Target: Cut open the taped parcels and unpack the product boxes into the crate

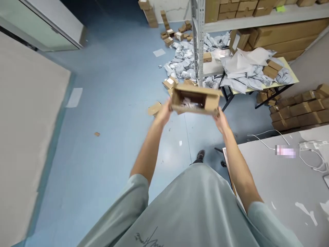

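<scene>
Pale-green shirt [195, 206] — beyond it, both hands [164, 111] [221, 120] hold a cardboard box [212, 102].

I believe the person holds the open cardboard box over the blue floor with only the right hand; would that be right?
Not quite: in the head view, the left hand also holds the box, opposite the right hand.

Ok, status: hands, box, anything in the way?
Left hand and right hand gripping opposite ends of open cardboard box. Box held above floor, contents blurred. Loose cardboard on floor nearby.
</scene>
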The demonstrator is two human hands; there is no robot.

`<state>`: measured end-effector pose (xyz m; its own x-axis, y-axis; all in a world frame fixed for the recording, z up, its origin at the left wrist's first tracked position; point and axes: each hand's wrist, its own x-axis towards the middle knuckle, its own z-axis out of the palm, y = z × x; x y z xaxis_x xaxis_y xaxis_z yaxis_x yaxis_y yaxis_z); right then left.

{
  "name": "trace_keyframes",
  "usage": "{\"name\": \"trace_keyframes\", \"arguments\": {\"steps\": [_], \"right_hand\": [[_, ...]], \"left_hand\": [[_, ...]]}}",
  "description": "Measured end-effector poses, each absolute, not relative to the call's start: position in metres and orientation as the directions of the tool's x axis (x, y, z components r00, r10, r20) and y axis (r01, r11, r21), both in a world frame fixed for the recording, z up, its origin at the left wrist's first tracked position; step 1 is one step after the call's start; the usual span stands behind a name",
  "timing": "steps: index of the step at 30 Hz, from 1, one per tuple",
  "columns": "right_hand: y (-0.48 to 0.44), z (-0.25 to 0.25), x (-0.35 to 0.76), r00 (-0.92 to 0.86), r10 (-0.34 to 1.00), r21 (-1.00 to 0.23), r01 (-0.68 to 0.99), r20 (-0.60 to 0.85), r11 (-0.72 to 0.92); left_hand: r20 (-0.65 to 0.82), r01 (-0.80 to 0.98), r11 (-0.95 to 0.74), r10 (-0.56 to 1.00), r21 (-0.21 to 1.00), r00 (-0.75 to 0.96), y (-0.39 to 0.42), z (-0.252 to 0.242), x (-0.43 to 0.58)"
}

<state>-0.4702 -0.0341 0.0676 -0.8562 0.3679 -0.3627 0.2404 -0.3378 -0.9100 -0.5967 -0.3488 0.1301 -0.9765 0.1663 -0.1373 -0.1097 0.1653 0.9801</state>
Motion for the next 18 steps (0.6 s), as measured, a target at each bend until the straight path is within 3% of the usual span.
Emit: {"name": "trace_keyframes", "arguments": {"steps": [2, 4, 5, 8, 11, 13, 15, 18], "right_hand": [[-0.059, 0.083, -0.561, -0.902, 0.295, -0.938, 0.25, -0.315, -0.239], [-0.085, 0.092, -0.615, -0.928, 0.244, -0.951, 0.238, -0.283, -0.199], [-0.097, 0.094, -0.626, -0.944, 0.215, -0.962, 0.217, -0.25, -0.164], [-0.121, 0.084, -0.597, -0.975, 0.108, -0.974, 0.182, -0.196, -0.132], [-0.119, 0.06, -0.512, -0.948, 0.054, -0.939, 0.302, -0.314, -0.163], [-0.106, 0.045, -0.449, -0.896, 0.117, -0.892, 0.4, -0.429, -0.21], [-0.087, 0.036, -0.392, -0.803, 0.259, -0.837, 0.467, -0.536, -0.284], [-0.054, 0.033, -0.319, -0.701, 0.414, -0.813, 0.473, -0.581, -0.34]], "left_hand": [[-0.211, -0.216, 0.13, -0.048, 0.968, -0.976, -0.386, 0.16, -0.665], [-0.161, -0.216, 0.131, -0.339, 0.968, -0.927, -0.415, 0.181, -0.706], [-0.122, -0.178, 0.12, -0.373, 0.977, -0.92, -0.424, 0.186, -0.714], [-0.092, -0.116, 0.087, -0.242, 0.989, -0.966, -0.425, 0.171, -0.685], [-0.266, -0.28, 0.123, -0.122, 0.952, -0.956, -0.389, 0.123, -0.609], [-0.354, -0.356, 0.143, -0.045, 0.923, -0.934, -0.356, 0.088, -0.554], [-0.433, -0.419, 0.163, 0.061, 0.893, -0.899, -0.319, 0.059, -0.508], [-0.502, -0.463, 0.198, 0.26, 0.864, -0.825, -0.259, 0.036, -0.456]]}}
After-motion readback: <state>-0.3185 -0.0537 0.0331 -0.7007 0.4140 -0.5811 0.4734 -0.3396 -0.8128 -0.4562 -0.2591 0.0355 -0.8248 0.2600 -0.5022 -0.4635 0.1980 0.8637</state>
